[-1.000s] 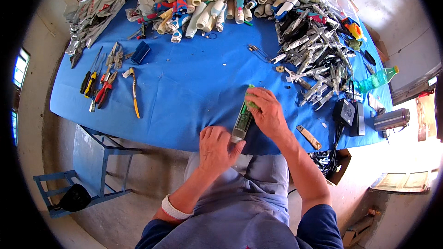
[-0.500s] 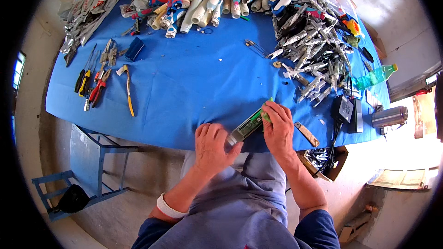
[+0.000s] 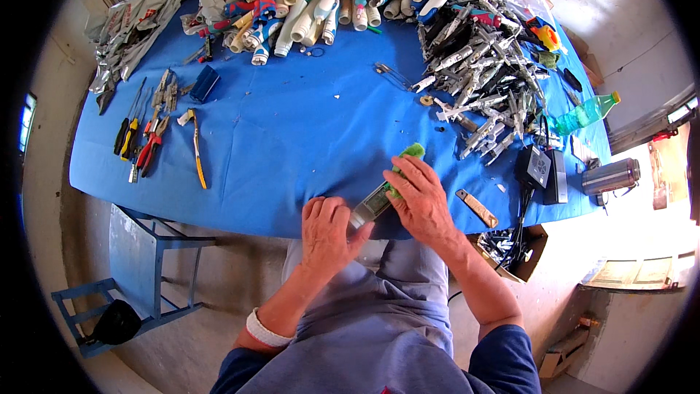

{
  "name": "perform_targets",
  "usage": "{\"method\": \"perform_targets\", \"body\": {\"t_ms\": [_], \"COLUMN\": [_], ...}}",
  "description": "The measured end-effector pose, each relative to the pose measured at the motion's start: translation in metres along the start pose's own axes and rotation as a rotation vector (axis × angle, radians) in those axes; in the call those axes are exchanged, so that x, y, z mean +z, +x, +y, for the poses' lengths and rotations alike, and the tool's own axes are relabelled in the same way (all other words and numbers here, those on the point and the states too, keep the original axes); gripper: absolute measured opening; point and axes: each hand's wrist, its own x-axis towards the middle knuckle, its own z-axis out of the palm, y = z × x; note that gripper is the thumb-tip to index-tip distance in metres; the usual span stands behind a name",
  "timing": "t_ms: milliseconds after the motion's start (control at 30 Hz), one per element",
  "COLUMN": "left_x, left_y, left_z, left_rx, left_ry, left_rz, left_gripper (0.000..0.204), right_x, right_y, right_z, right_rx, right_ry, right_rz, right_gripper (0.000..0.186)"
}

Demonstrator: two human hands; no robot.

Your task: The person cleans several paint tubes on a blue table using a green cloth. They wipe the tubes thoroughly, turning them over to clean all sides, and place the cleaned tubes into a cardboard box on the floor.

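Over the table's near edge, my left hand [image 3: 326,233] is closed round the lower end of a long, narrow dark device [image 3: 374,205] with a pale grey end and a printed face. The device slants up to the right. My right hand [image 3: 423,203] lies over its upper part, fingers wrapped round a bright green cloth [image 3: 414,151] pressed against it. The far end of the device is hidden under the cloth and fingers. Just right of that hand lies a flat tool with a wooden handle [image 3: 478,209].
Blue cloth [image 3: 277,131] covers the table. Pliers [image 3: 152,147], screwdrivers [image 3: 130,135] and a toothbrush [image 3: 197,149] lie left. Hollow handle casings [image 3: 292,25] are heaped behind; grey metal parts [image 3: 485,73] pile up right, near a green bottle [image 3: 589,111] and a steel flask [image 3: 611,176].
My right hand has slid down and left along the device with the green cloth, covering more of its printed face. My left hand keeps its hold at the lower end. The view has shifted slightly.
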Motion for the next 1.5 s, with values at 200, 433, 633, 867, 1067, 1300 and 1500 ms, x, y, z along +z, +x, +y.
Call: {"method": "perform_targets", "body": {"t_ms": [200, 433, 633, 867, 1067, 1300, 1500], "left_x": [0.001, 0.003, 0.003, 0.006, 0.003, 0.005, 0.006], "left_y": [0.0, -0.002, -0.001, -0.006, -0.002, -0.003, 0.001], "left_z": [0.0, -0.002, -0.003, -0.005, -0.003, -0.003, 0.0], "left_rx": [-0.007, -0.017, 0.001, -0.015, -0.014, -0.009, -0.018], "left_ry": [-0.003, 0.003, -0.007, -0.003, -0.01, -0.003, -0.022], "left_rz": [0.003, -0.017, -0.004, 0.01, -0.004, 0.025, 0.025], "left_gripper": [0.036, 0.037, 0.036, 0.039, 0.036, 0.039, 0.039], "right_x": [-0.021, -0.022, 0.004, -0.008, 0.017, -0.008, 0.005], "right_y": [-0.006, 0.003, -0.009, -0.007, -0.013, -0.003, -0.004], "right_z": [0.039, -0.028, -0.005, 0.027, -0.047, 0.043, -0.016], "right_rx": [0.346, 0.056, -0.146, 0.285, -0.034, 0.28, 0.06], "right_ry": [0.124, -0.037, -0.059, -0.046, 0.207, -0.028, 0.061], "right_rz": [0.039, 0.082, -0.009, 0.332, -0.093, 0.2, 0.095], "right_gripper": [0.035, 0.049, 0.046, 0.031, 0.03, 0.028, 0.038]}}
